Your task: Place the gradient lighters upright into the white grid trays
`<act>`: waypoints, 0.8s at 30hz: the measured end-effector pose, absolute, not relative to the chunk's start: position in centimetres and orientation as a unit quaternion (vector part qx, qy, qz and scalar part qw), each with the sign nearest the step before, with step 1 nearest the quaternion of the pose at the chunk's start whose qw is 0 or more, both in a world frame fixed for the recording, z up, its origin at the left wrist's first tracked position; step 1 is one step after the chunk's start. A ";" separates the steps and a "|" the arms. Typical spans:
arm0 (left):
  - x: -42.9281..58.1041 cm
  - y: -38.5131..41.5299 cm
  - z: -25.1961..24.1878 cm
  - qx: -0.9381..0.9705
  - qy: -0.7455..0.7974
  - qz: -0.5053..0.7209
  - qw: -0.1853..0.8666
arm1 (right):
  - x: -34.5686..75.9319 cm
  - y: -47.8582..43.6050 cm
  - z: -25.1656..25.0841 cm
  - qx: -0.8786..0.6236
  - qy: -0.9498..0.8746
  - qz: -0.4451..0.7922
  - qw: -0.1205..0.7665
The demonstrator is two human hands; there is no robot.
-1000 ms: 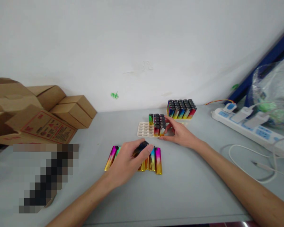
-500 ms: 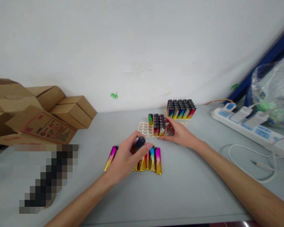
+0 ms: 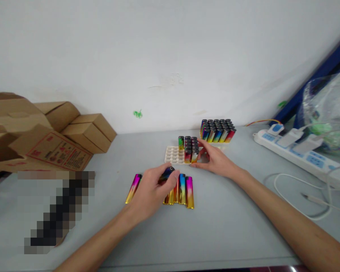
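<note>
My left hand is closed around a dark blue lighter with a black top, held tilted above a row of lighters lying flat. These have shiny purple, blue, red and gold bodies, and my hand hides part of the row. Beyond them is a white tray with round-edged pockets. Several black-topped lighters stand upright in its right part, with a green one at the back. My right hand curls round the tray's right side, thumb at the front edge and fingers against the standing lighters.
A second block of upright lighters stands by the wall. To the right lie a white power strip with plugs, a white cable and a clear plastic bag. Cardboard boxes are piled at the left. A blurred patch covers the near left.
My left hand has dropped slightly, and the lighter in it leans over more, lower above the row. My right hand has stayed at the tray.
</note>
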State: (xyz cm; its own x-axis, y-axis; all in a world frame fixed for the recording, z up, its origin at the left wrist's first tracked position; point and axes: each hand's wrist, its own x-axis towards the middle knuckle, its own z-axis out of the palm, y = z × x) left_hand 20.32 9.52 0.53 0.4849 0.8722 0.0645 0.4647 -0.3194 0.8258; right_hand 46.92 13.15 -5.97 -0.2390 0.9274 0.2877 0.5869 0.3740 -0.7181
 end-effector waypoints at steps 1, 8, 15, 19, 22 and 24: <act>20.4 9.5 0.6 0.770 0.440 0.261 0.381 | 46.9 13.1 -6.0 -0.506 -0.750 0.242 0.352; 20.4 9.4 0.6 0.784 0.450 0.247 0.348 | 47.1 13.1 -6.0 -0.506 -0.750 0.246 0.348; 20.3 9.4 0.2 0.764 0.454 0.267 0.373 | 47.0 13.2 -6.2 -0.504 -0.747 0.254 0.353; 20.2 10.2 0.0 0.733 0.435 0.317 0.416 | 47.0 13.3 -6.2 -0.498 -0.747 0.258 0.356; 20.2 11.4 0.4 0.717 0.391 0.347 0.461 | 46.9 13.3 -6.2 -0.497 -0.747 0.259 0.357; 20.2 12.5 1.0 0.719 0.368 0.368 0.461 | 46.9 13.4 -6.3 -0.496 -0.748 0.258 0.359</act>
